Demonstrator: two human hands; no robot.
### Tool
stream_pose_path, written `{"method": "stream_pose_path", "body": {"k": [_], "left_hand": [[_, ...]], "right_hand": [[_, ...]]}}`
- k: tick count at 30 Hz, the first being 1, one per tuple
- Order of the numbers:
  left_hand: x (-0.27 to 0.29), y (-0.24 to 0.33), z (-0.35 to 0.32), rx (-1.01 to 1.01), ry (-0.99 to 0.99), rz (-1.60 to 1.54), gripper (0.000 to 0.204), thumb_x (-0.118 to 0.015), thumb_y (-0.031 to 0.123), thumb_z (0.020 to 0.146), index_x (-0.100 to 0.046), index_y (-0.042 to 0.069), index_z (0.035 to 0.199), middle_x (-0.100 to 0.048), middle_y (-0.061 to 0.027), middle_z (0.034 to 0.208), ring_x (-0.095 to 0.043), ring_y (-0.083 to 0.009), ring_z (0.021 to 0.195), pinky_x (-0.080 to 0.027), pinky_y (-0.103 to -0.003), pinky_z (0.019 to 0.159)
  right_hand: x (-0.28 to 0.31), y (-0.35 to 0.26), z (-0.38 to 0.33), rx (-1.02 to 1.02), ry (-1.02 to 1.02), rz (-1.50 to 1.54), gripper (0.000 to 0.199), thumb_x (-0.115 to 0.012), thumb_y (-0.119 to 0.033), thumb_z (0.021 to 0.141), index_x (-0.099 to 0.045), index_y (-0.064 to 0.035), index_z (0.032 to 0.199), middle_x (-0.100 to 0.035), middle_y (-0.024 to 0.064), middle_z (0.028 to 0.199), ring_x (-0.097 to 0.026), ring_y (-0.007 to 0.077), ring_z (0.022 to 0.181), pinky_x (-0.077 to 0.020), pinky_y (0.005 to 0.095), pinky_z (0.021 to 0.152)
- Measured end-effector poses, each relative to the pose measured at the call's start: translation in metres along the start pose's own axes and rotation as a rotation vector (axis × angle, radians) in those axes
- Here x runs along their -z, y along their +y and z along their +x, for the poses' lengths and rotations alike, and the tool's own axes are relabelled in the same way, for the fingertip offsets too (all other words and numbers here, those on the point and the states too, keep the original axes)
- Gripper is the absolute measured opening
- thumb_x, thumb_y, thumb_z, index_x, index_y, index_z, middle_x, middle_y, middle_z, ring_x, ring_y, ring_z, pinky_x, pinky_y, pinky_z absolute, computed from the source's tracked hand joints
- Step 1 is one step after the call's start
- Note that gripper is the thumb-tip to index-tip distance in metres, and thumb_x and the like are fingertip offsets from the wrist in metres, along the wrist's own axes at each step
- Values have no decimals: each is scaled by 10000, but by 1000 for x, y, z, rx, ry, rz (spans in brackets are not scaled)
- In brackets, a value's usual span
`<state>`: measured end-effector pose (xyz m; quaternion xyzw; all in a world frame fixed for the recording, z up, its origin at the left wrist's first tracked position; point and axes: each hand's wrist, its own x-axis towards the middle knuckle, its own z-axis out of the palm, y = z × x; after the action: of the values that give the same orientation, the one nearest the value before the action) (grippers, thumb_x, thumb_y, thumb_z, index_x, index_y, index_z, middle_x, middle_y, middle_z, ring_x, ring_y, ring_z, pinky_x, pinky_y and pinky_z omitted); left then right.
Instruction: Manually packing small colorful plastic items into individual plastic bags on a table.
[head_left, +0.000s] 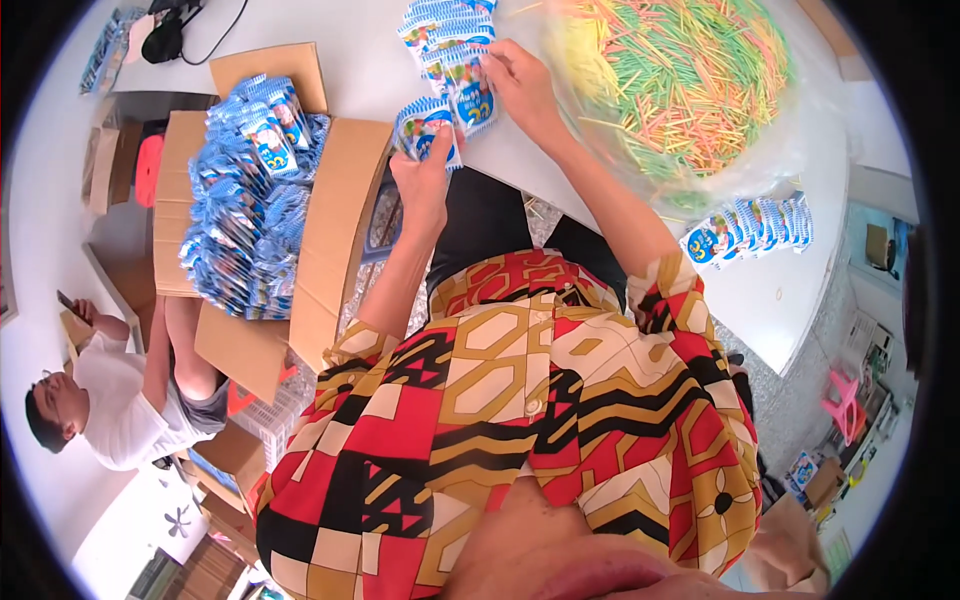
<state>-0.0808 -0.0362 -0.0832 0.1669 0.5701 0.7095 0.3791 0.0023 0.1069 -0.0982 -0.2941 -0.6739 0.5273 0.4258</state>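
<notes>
Left hand (420, 188) pinched on blue packets (420, 122); right hand (524, 92) part-curled at packet row (462, 72), grip unclear

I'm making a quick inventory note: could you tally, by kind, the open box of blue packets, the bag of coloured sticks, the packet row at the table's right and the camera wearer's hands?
Open box of blue packets: 1
Bag of coloured sticks: 1
Packet row at right: 1
Wearer's hands, left hand and right hand: 2
Total: 5
</notes>
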Motion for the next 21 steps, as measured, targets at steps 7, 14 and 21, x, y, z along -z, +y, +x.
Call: {"method": "stream_pose_path", "body": {"k": [7,14,21], "left_hand": [[-8,2,15,-15,-52,3,143,-635,100,845,-628,-24,917,-669,-77,815,-623,-105,728,-477,-244,677],[-10,-7,32,49,-145,45,168,-625,101,848,-629,-35,944,-676,-94,828,-631,-123,708,-492,-248,658],[-22,1,64,69,-122,55,186,-596,72,841,-620,-51,979,-678,-102,827,-632,-125,693,-494,-247,621]], "right_hand": [[9,9,-3,277,189,-453,269,-621,-87,823,-571,-62,1085,-605,40,859,-569,123,678,-452,250,589],[22,-3,-48,259,-213,-559,372,-657,-73,759,-554,-101,1116,-600,64,912,-617,207,730,-494,322,618],[3,4,-18,198,-131,-733,323,-637,-81,759,-556,-105,1071,-623,72,871,-631,259,743,-500,352,611]]}}
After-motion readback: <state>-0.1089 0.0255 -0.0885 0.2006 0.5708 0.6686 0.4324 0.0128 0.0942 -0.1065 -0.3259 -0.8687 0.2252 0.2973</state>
